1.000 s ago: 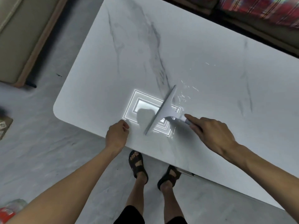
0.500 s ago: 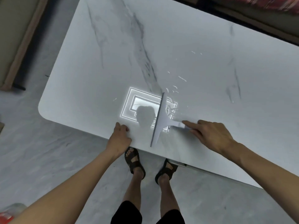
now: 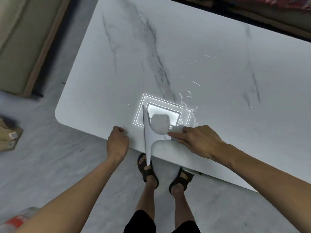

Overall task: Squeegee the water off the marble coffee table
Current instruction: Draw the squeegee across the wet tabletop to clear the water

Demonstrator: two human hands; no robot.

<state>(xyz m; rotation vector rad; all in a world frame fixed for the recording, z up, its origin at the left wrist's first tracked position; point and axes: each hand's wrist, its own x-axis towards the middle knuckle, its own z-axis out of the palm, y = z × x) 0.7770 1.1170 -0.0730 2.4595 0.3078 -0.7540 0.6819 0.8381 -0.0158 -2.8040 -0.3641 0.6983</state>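
A white marble coffee table (image 3: pixel 193 52) with grey veins fills the upper view. My right hand (image 3: pixel 198 140) grips the handle of a grey squeegee (image 3: pixel 148 137), whose long blade stands nearly upright in the picture and sticks out past the table's near edge. Water streaks and droplets (image 3: pixel 190 98) glint on the marble just right of the blade, beside a bright ceiling-light reflection. My left hand (image 3: pixel 117 142) rests on the near table edge, fingers curled, just left of the blade.
My sandalled feet (image 3: pixel 148 169) stand on the grey floor under the near edge. A beige sofa (image 3: pixel 21 41) lies at the left, cardboard packaging (image 3: pixel 8 137) on the floor, a plastic bottle (image 3: pixel 18 217) at the bottom left, a dark sofa base (image 3: pixel 252 12) beyond the table.
My right hand has pulled the squeegee leftward and toward me; its blade now overhangs the near edge. The water streaks lie behind it. My left hand stays on the edge.
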